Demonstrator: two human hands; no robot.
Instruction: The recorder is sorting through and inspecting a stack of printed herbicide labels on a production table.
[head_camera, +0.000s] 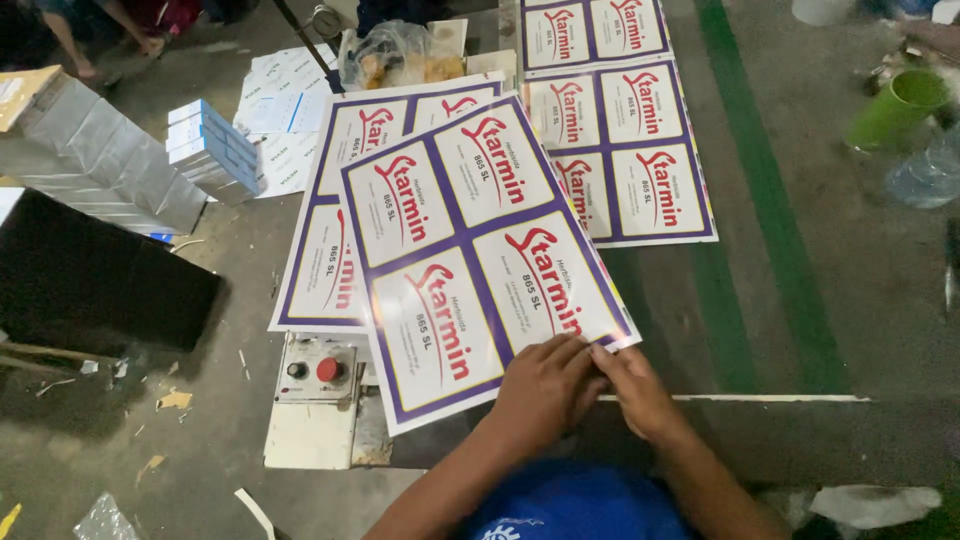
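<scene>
two hands, left hand (540, 385), right hand (632, 385), pinching one label sheet (480, 255) corner

dim overhead light, soft glare on glossy sheets (470, 250), murky edges

Bare forearms, no sleeves, no gloves, no rings or watch on left hand (545, 388) or right hand (638, 392). Blue garment (580, 505) with white print, bottom centre.
</scene>
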